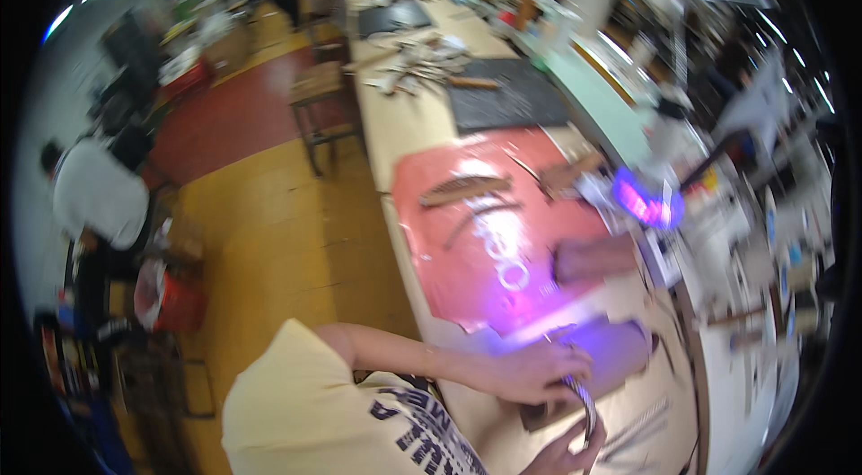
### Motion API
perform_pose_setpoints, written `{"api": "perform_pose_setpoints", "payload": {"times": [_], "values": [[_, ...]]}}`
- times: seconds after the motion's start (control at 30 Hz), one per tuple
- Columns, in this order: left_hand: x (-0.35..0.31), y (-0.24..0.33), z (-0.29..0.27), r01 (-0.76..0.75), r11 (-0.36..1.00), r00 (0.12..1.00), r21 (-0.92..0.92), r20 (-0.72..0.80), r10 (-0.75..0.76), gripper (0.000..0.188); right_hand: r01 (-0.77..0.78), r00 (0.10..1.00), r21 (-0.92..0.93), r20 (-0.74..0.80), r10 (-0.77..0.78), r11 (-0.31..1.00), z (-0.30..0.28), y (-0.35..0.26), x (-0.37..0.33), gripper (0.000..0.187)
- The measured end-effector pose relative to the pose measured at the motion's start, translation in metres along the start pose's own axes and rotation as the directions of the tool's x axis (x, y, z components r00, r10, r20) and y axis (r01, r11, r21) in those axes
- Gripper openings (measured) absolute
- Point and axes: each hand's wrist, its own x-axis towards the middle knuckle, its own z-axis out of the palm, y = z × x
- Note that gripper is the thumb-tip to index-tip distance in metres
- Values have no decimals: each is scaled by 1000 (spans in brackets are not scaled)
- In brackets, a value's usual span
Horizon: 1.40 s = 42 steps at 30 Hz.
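A narrow curved strip (585, 403), dark with a shiny edge, bends between my two hands; blur hides its exact kind. My left hand (539, 373) is closed on the strip's upper end. The fingers of my right hand (567, 452), near the lower edge, are closed around the other end. Just beyond them, a brown leather-like piece (620, 356) lies on the table, lit purple. Several thin dark strips (633, 435) rest to the right of my right hand.
A red sheet (431, 233) covers the table ahead, bearing brown pieces (467, 189) and white rings (512, 274). A glowing purple lamp (648, 198) stands at its right. Farther off are a black mat (512, 98) and a wooden stool (316, 84). A person (99, 192) sits at left.
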Motion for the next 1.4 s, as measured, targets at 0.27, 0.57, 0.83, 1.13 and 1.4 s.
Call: {"api": "perform_pose_setpoints", "payload": {"times": [0.27,0.57,0.83,1.13,1.4], "values": [[2,-4,-49,167,977,978,134,-146,-147,25,84,994,67,-75,-79,994,7,-17,-1,52],[-17,-114,-174,532,836,654,133,-693,-305,21,-118,990,-113,-90,108,987,-33,17,-1,36],[-63,-203,-225,625,595,734,504,-639,-230,28,-175,981,-201,-113,155,964,-40,34,-5,32],[-33,-158,-199,659,351,738,666,-662,-129,35,-348,926,-355,-278,257,868,-80,72,-23,20],[29,-88,-97,170,785,923,596,-375,85,27,-532,841,-479,-396,369,698,-140,102,-41,15]]}}
